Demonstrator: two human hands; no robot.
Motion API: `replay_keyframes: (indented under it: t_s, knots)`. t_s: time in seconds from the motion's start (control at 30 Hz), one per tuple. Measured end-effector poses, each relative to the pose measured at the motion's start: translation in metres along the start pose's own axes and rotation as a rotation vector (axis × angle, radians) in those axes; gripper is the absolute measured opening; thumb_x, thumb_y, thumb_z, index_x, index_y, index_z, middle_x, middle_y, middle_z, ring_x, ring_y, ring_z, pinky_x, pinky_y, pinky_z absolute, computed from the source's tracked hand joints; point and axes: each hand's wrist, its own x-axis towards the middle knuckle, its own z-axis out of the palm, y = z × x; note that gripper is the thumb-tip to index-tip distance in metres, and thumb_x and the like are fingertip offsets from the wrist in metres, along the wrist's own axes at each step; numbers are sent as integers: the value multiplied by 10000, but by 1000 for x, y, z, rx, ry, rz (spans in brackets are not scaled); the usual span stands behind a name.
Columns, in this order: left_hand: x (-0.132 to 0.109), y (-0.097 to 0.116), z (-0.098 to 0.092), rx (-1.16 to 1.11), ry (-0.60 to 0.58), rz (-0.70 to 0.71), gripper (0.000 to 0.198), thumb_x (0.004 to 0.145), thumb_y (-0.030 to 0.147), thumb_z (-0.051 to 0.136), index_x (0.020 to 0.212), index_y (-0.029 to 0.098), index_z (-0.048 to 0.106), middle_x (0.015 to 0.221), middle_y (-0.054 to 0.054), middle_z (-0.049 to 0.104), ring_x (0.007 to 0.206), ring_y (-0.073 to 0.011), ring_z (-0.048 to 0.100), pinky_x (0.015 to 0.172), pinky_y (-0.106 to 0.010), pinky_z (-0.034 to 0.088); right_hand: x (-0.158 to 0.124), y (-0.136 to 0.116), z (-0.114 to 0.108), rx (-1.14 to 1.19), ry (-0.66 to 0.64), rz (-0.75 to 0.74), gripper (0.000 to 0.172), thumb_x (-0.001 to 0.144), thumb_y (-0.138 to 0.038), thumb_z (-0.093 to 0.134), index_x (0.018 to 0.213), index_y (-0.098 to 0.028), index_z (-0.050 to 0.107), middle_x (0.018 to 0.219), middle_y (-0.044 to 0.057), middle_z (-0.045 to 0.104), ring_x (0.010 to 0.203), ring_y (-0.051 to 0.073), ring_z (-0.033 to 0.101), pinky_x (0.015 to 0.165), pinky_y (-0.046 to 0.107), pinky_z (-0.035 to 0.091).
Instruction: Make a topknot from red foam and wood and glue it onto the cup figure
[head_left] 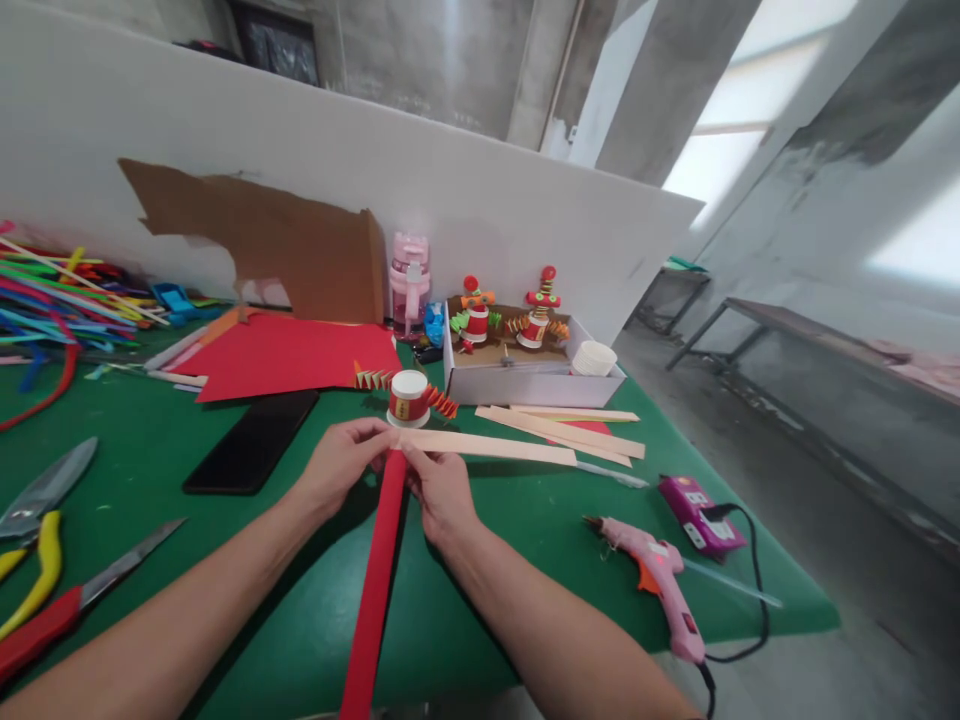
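A red paper strip (376, 580) and a pale peach paper strip (495, 447) meet at a corner between my two hands. My left hand (341, 460) pinches that corner from the left, its fingers closed on the overlapping ends. From the right, my right hand (444, 490) presses its thumb on the same joint, with its other fingers curled underneath. The red strip runs down toward me, and the peach one stretches right. Just behind my fingertips stands a small red-and-white paper cup (409, 398) with folded paper arms at its sides.
A pink glue gun (660, 580) lies at the right by a purple power box (701, 515). Scissors (75, 610), yellow-handled pliers (41, 540) and a phone (251, 440) lie left. A white box (532, 385) holding two paper figures stands behind. Red paper sheets (300, 358) lie back left.
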Motion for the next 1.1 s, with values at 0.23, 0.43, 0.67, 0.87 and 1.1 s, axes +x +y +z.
replay_keyframes:
  t_s: [0.23,0.43,0.67,0.87,1.1]
  knots:
    - [3,-1,0,-24,-47,9,242,598,397,747,597,173,656,491,24,534,457,-93,445,464,-212,358,4,-1,-6,-20,-22,-17,243,647,-261,816,845,-150,729,791,39,758,694,170,701,677,284,579]
    - [0,2,-8,-94,-143,-34,309,547,385,813,616,163,610,527,29,556,470,-85,468,477,-207,377,5,-3,-4,-74,-39,-44,254,641,-247,805,857,-140,727,810,44,763,706,166,700,662,262,564]
    - [-5,13,-6,-120,-124,18,343,530,431,817,637,166,627,573,20,588,512,-106,511,500,-226,408,-2,-13,7,50,-71,-27,147,723,-306,745,778,-178,696,793,41,753,780,212,717,758,331,594]
    - [-7,10,-2,-99,-110,39,335,545,437,799,583,171,598,532,27,556,483,-99,479,493,-226,395,2,-13,1,30,-47,-4,115,723,-228,751,795,-162,691,739,24,729,708,168,700,732,277,589]
    - [4,14,-22,278,-167,334,261,725,451,665,742,191,684,658,-19,629,604,-160,551,598,-274,448,5,-13,-3,33,18,-61,195,661,-202,819,792,-123,697,697,31,725,616,139,670,637,239,568]
